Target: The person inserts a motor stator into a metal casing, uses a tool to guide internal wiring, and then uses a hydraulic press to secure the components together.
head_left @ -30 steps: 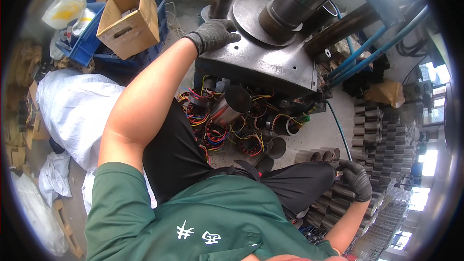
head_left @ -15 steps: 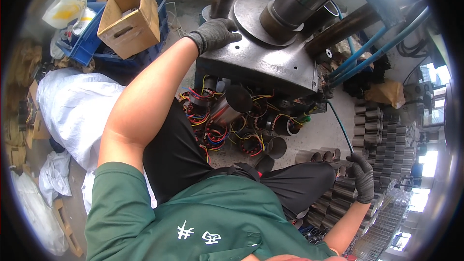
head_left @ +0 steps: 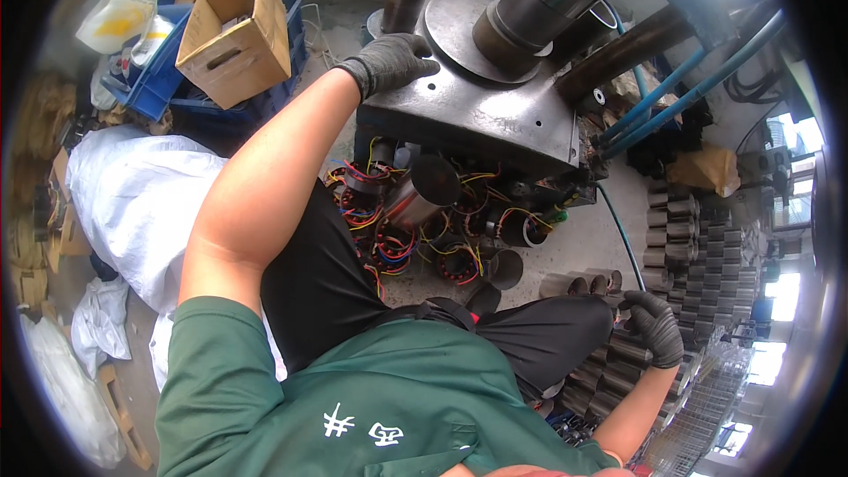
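Note:
My left hand (head_left: 393,64), in a dark grey glove, rests on the near left corner of a heavy steel press table (head_left: 495,119). Its fingers lie loosely apart, with nothing visible in them. Beside it, a round steel plate (head_left: 459,31) sits under the thick shiny press column (head_left: 548,0). My right hand (head_left: 655,329), gloved the same way, is raised beside my knee with its fingers partly stretched out and nothing visible in them. Close to its fingertips hangs the lower end of a thin dark green hose (head_left: 624,234).
Below the press table are several wound stators with coloured wires (head_left: 459,263) and a metal cylinder (head_left: 424,193). Rows of metal cylinders (head_left: 707,256) stand at the right. A cardboard box (head_left: 234,66) sits on blue crates at the far left, above white sacks (head_left: 141,199).
My right hand's fingers have loosened and spread away from the hose end they were touching. My left hand stays on the press table.

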Demonstrator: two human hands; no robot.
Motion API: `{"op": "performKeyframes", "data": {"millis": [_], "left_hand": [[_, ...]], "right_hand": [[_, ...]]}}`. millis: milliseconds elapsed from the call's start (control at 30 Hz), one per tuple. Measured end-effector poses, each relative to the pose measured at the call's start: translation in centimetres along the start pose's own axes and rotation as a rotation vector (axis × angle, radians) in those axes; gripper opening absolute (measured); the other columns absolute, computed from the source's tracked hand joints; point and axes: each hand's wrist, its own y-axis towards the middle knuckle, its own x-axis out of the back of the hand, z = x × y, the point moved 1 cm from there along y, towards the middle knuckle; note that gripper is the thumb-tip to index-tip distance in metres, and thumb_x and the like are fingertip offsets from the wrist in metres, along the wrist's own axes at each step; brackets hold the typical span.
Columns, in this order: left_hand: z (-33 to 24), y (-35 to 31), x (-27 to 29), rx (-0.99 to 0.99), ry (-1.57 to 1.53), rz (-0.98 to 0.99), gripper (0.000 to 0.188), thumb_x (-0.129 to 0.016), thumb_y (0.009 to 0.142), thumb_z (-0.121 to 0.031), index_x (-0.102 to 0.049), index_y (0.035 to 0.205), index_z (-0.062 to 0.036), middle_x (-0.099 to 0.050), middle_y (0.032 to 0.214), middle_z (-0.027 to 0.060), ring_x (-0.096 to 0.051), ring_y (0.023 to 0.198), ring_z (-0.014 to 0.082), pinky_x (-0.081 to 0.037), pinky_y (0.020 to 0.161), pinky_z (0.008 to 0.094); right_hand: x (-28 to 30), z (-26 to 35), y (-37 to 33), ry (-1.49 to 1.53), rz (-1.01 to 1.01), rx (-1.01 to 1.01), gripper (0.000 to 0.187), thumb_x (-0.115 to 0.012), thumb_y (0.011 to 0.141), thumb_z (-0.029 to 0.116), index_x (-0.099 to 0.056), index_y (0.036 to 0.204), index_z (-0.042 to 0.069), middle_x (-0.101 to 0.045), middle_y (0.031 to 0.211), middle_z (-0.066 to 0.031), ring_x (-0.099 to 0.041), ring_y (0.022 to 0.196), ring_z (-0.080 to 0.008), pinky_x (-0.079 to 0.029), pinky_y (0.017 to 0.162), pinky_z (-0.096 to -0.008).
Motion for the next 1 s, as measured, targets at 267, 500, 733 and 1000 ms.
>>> {"op": "performKeyframes", "data": {"millis": [267,500,733,1000], "left_hand": [[0.1,0.1,0.0,0.005,0.031,0.001,0.059,-0.073,0.093,-0.044,-0.066,0.134,-0.0017,-0.072,0.128,0.0199,-0.068,0.12,0.0336,-0.051,0.107,0.0409],[-0.1,-0.5,-0.4,0.043,0.01,-0.018,0.055,-0.071,0.095,-0.043,-0.066,0.134,-0.0046,-0.071,0.131,0.0163,-0.066,0.125,0.0328,-0.049,0.111,0.0422],[1.2,-0.8,-1.5,-0.07,0.308,-0.301,0.058,-0.07,0.097,-0.043,-0.059,0.144,-0.0089,-0.059,0.146,0.0186,-0.06,0.131,0.0378,-0.047,0.113,0.0435],[-2.9,-4.0,-8.7,-0.28,0.693,-0.092,0.074,-0.062,0.097,-0.055,-0.05,0.15,-0.0058,-0.046,0.156,0.0264,-0.04,0.147,0.0452,-0.034,0.121,0.0534]], "right_hand": [[2.9,1.9,1.5,0.126,-0.357,0.179,0.027,-0.062,0.102,0.014,-0.071,0.126,0.005,-0.073,0.108,-0.005,-0.067,0.086,-0.0117,-0.054,0.074,-0.0278],[14.6,3.6,9.2,-0.762,-1.076,0.643,0.024,-0.054,0.107,0.01,-0.065,0.127,0.004,-0.07,0.119,-0.0163,-0.07,0.11,-0.0295,-0.059,0.093,-0.0403],[22.1,8.2,16.4,-0.186,-1.084,0.542,0.061,-0.048,0.108,0.054,-0.07,0.119,-0.001,-0.074,0.1,-0.0114,-0.071,0.091,-0.0228,-0.053,0.088,-0.0358],[21.9,8.9,17.7,-0.378,-1.075,0.439,0.044,-0.057,0.105,0.047,-0.073,0.116,0.008,-0.064,0.083,-0.0088,-0.06,0.076,-0.0219,-0.049,0.08,-0.0371]]}}
